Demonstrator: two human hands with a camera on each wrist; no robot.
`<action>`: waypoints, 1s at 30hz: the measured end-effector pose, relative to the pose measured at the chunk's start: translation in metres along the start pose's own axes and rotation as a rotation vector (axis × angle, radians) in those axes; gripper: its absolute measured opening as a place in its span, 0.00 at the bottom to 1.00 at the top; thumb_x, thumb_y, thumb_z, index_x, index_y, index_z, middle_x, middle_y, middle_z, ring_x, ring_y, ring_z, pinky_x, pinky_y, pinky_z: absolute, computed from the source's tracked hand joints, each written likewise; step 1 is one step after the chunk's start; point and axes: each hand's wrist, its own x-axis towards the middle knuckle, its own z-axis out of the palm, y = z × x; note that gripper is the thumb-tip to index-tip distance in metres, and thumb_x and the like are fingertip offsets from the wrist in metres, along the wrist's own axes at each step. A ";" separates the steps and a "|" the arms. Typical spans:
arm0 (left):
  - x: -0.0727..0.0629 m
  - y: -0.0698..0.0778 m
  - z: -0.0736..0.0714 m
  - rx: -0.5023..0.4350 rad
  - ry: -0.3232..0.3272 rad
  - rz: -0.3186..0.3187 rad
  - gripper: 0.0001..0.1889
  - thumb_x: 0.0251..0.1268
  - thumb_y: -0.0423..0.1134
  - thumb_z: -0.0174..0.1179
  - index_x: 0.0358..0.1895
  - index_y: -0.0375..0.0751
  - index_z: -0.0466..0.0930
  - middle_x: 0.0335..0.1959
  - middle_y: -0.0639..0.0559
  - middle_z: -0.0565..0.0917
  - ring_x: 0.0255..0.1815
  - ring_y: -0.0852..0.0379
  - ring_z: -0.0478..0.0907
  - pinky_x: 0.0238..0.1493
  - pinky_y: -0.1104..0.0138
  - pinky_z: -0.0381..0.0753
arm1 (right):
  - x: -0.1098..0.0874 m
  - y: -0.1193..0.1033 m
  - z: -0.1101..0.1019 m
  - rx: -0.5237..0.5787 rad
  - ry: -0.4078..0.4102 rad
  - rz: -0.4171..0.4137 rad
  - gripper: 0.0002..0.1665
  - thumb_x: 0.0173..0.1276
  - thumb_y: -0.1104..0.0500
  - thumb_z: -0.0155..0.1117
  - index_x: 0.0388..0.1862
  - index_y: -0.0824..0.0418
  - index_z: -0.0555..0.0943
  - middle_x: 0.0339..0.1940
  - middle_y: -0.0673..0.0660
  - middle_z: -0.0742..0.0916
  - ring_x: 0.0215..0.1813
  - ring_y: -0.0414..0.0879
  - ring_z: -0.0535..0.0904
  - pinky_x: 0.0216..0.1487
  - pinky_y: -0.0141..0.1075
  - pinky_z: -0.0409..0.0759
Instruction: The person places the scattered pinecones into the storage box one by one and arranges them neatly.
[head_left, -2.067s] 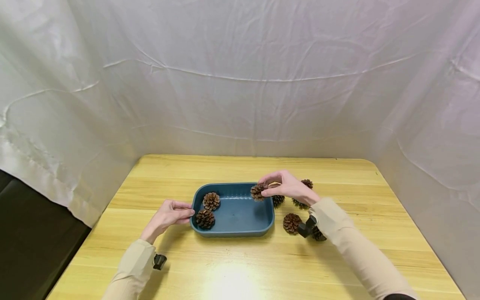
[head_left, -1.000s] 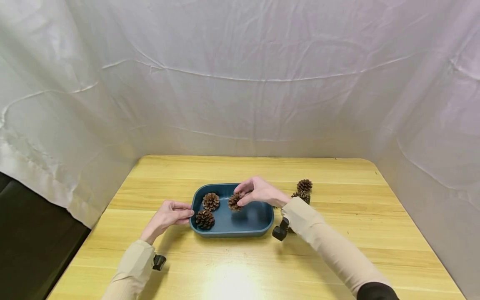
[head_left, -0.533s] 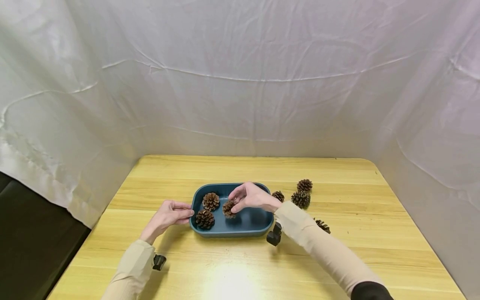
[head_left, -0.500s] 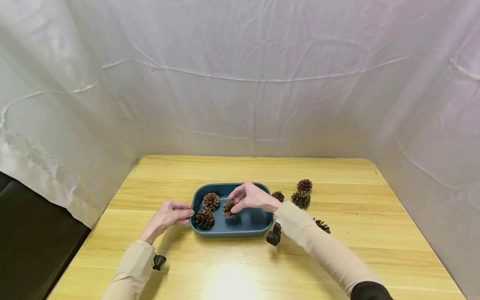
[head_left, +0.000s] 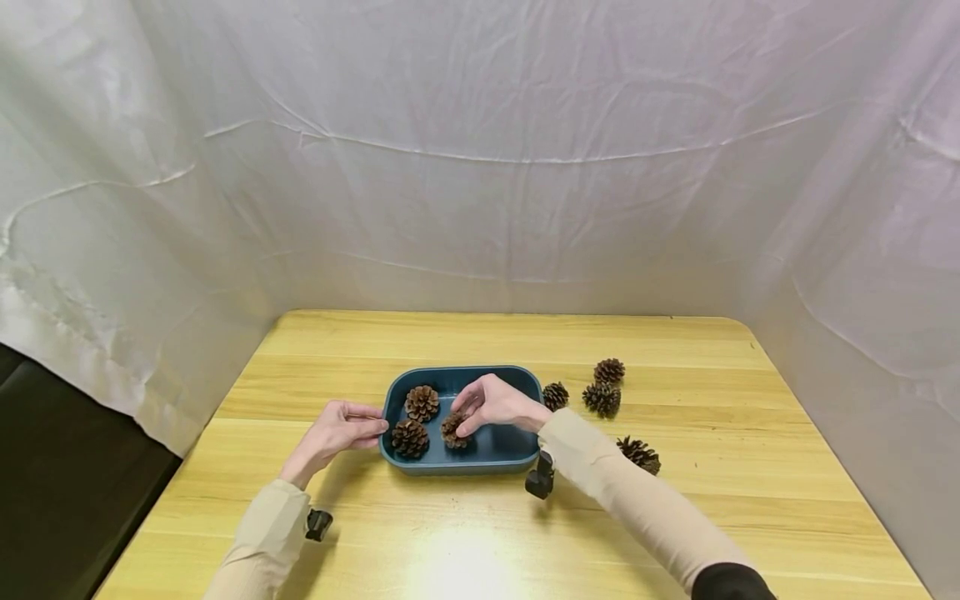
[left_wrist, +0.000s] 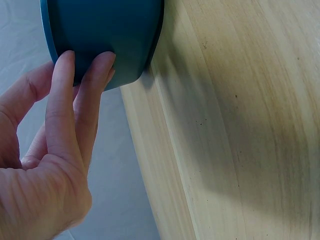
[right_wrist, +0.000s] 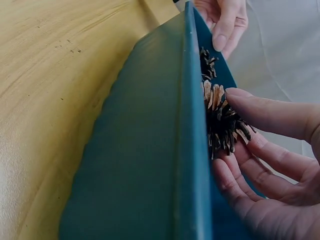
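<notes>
A dark blue plastic basin (head_left: 465, 467) sits on the wooden table. My left hand (head_left: 342, 435) holds its left end, fingers along the outer wall and thumb at the rim; the left wrist view shows the fingers (left_wrist: 64, 105) against the wall. Inside the basin, my right hand (head_left: 498, 403) grips a brown pine cone (head_left: 453, 431) between thumb and fingers. In the right wrist view that pine cone (right_wrist: 225, 120) shows behind the near wall, which hides its lower part. Left of it in the basin lie two more pine cones, one farther back (head_left: 422, 402) and one nearer (head_left: 410, 437).
Right of the basin on the table (head_left: 750, 467) are several pine cones: one beside the rim (head_left: 555, 396), two close together (head_left: 609, 371), and one nearer (head_left: 639, 456), partly behind the right sleeve (head_left: 637, 508). A pale curtain (head_left: 480, 208) surrounds the table's back and sides.
My right hand has carried the pine cone from above the basin's right end leftward and down, close to the two inside. My left hand has stayed at the basin's left end.
</notes>
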 end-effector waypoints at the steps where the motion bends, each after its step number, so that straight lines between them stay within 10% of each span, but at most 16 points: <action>1: 0.000 0.000 0.000 0.000 -0.001 0.001 0.24 0.68 0.26 0.61 0.60 0.10 0.69 0.43 0.42 0.90 0.36 0.66 0.87 0.43 0.72 0.91 | 0.001 0.001 0.001 -0.003 -0.001 -0.001 0.19 0.55 0.67 0.79 0.47 0.65 0.86 0.42 0.59 0.89 0.37 0.41 0.81 0.43 0.35 0.88; 14: 0.000 0.000 0.000 0.001 -0.002 0.005 0.24 0.68 0.27 0.61 0.60 0.11 0.69 0.42 0.45 0.91 0.36 0.66 0.87 0.43 0.72 0.91 | 0.004 0.006 0.012 -0.055 0.009 0.019 0.17 0.55 0.66 0.79 0.45 0.65 0.86 0.32 0.54 0.87 0.33 0.41 0.80 0.45 0.44 0.88; 30: 0.000 -0.001 0.000 -0.013 -0.003 0.004 0.24 0.67 0.27 0.61 0.60 0.10 0.69 0.38 0.51 0.91 0.34 0.67 0.87 0.41 0.73 0.90 | 0.004 0.009 0.018 -0.081 0.028 0.018 0.19 0.55 0.65 0.80 0.46 0.63 0.86 0.42 0.57 0.89 0.37 0.41 0.81 0.41 0.31 0.85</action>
